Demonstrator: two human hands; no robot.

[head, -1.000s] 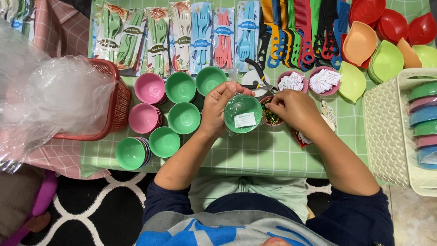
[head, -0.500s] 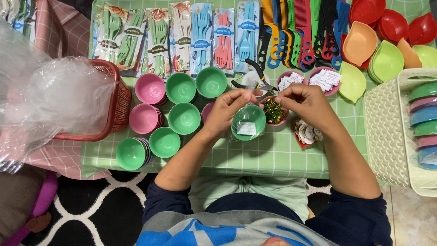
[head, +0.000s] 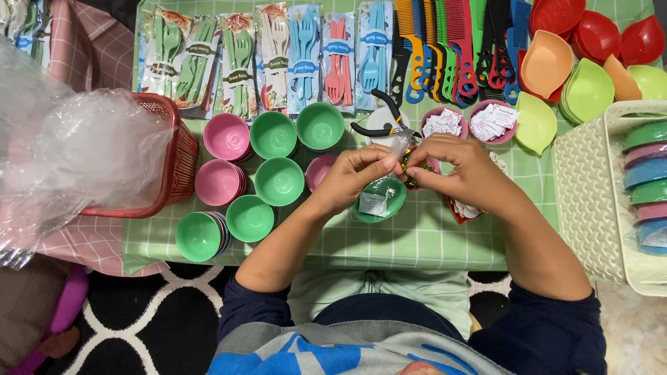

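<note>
A second ago the left hand held the green bowl tipped up, its inside and label facing the camera, just below the pliers. Now the bowl hangs lower, wrapped in clear plastic, farther from the pliers. The right hand has risen from beside the bowl to meet the left hand above it, both pinching the plastic top and a gold tie.

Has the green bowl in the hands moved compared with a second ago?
Yes. The green bowl has dropped toward the near table edge and tilted. It was upright, level with the middle row of bowls, and now sits below that row.
</note>
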